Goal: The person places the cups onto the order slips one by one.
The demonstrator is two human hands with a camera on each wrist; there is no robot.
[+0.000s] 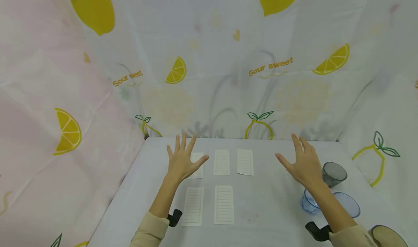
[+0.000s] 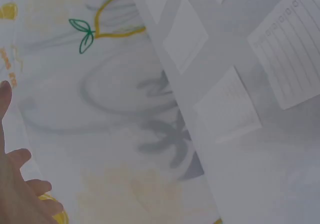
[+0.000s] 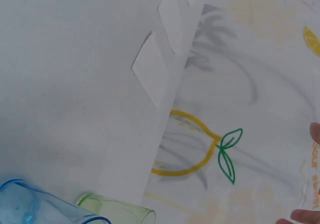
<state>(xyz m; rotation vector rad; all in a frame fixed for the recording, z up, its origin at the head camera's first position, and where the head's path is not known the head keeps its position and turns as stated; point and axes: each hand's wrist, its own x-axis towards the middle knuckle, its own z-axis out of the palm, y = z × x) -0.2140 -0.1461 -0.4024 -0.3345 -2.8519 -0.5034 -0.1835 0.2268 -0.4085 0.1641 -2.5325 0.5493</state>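
Held up over the table, my left hand point(image 1: 181, 163) has its fingers spread and holds nothing. It overlaps one lined paper slip point(image 1: 197, 167) in the head view. Two more slips, a middle one point(image 1: 222, 162) and a right one point(image 1: 245, 162), lie in the same back row. Nearer me are two larger-looking lined slips, one on the left point(image 1: 193, 207) and one on the right point(image 1: 224, 205). My right hand point(image 1: 306, 166) is also raised and empty, thumb out to the side, close to a grey glass point(image 1: 334, 173) in the head view.
Below my right forearm stand a blue faceted glass point(image 1: 308, 202) and a wider blue glass point(image 1: 348, 204). A brownish glass point(image 1: 388, 236) sits at the near right corner. Lemon-print curtains point(image 1: 209, 58) enclose the white table point(image 1: 267, 210) at the back and sides.
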